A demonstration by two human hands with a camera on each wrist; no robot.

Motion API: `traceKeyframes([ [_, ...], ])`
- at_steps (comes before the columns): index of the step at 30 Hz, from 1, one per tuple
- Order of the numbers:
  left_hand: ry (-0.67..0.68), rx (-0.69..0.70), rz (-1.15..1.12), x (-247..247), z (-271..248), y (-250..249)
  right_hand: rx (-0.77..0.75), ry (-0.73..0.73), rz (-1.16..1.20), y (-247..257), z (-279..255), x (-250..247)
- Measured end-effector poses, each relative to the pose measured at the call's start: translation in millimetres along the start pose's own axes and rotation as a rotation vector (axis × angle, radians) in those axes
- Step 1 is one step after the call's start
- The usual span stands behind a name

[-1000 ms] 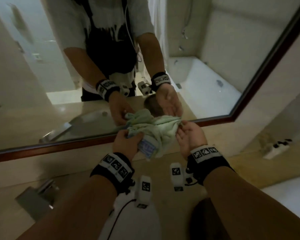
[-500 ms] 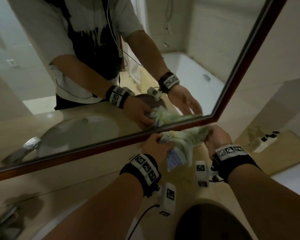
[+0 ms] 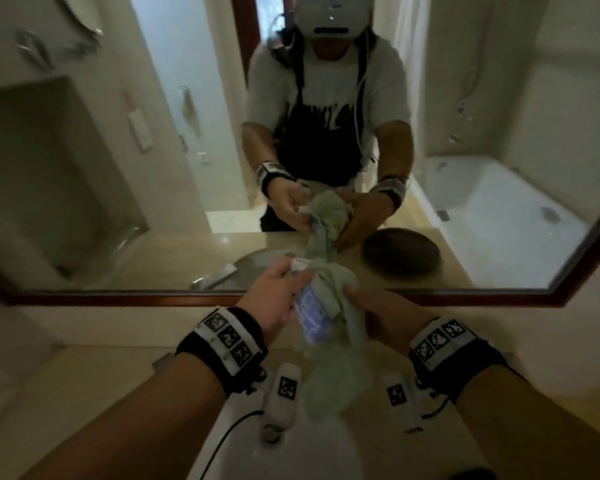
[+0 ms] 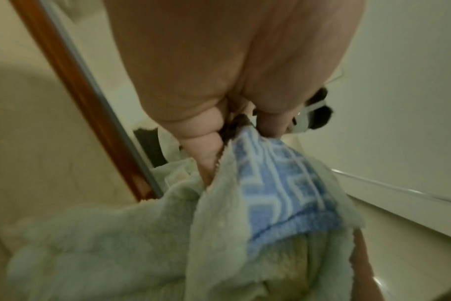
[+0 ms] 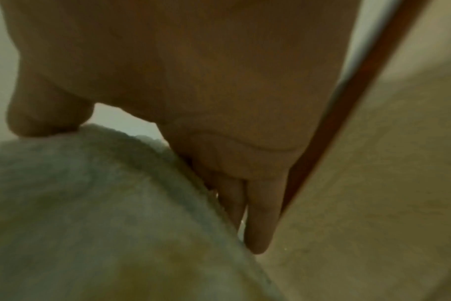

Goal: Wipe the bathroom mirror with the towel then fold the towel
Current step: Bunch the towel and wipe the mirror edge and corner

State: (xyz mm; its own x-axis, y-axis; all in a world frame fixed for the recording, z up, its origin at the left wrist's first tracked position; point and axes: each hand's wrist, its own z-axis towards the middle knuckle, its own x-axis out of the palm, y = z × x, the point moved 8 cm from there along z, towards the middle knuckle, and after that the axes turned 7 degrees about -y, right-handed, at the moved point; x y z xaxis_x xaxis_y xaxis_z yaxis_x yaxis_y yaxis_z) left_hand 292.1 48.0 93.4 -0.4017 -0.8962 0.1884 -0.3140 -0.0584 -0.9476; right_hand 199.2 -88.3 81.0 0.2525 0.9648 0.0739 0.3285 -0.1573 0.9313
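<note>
A pale green towel [image 3: 336, 362] with a blue patterned patch [image 3: 312, 313] hangs bunched between my two hands, just in front of the mirror's [image 3: 187, 150] lower red-brown frame [image 3: 118, 295]. My left hand [image 3: 278, 292] pinches the towel's upper edge by the blue patch [image 4: 276, 183], fingers curled on it [image 4: 206, 146]. On the other side, my right hand [image 3: 381, 310] holds the towel [image 5: 90, 203] between thumb [image 5: 46, 118] and long fingers [image 5: 258, 213]. The towel's top touches or nearly touches the glass. Both hands and the towel are reflected in the mirror.
Below my wrists lies a white sink basin [image 3: 284, 455] set in a beige counter [image 3: 66, 393]. The mirror reflects a faucet [image 3: 215, 275], a dark round bowl [image 3: 402, 254] and a bathtub [image 3: 499, 216]. The frame's right corner [image 3: 568, 289] slants upward.
My view has swung up and left. Both hands have carried the towel from the mirror's lower right corner toward the middle of its lower edge, and the towel now hangs down longer.
</note>
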Motion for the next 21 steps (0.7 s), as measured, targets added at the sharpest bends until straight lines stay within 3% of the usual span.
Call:
traceKeyframes([
  [2,-0.094,0.062,0.034,-42.5,-20.5,-30.6,-0.084,0.089,-0.136,26.1,0.4,48.4],
  [5,-0.256,0.104,0.043,-109.3,-53.2,-63.9,-0.217,0.071,-0.288,64.0,-2.7,111.9],
  [8,-0.223,0.087,0.053,-156.5,-91.6,-75.0,-0.328,0.020,-0.432,86.5,-2.8,171.8],
  [10,-0.243,0.052,0.124,-190.1,-108.9,-67.8,-0.336,-0.020,-0.436,89.3,3.1,204.5],
  [14,-0.551,0.123,0.212,-273.5,-137.1,-64.9,-0.265,-0.072,-0.302,80.0,15.6,262.4],
  [16,-0.636,0.188,0.246,-308.2,-144.2,-63.5,-0.207,-0.072,-0.228,62.3,30.3,290.3],
  [18,-0.591,0.215,0.273,-320.8,-142.6,-58.2,-0.122,-0.071,-0.163,37.2,49.4,311.6],
  [21,-0.437,0.147,0.360,-343.5,-117.7,-36.2,0.002,-0.033,-0.018,0.3,82.6,350.0],
])
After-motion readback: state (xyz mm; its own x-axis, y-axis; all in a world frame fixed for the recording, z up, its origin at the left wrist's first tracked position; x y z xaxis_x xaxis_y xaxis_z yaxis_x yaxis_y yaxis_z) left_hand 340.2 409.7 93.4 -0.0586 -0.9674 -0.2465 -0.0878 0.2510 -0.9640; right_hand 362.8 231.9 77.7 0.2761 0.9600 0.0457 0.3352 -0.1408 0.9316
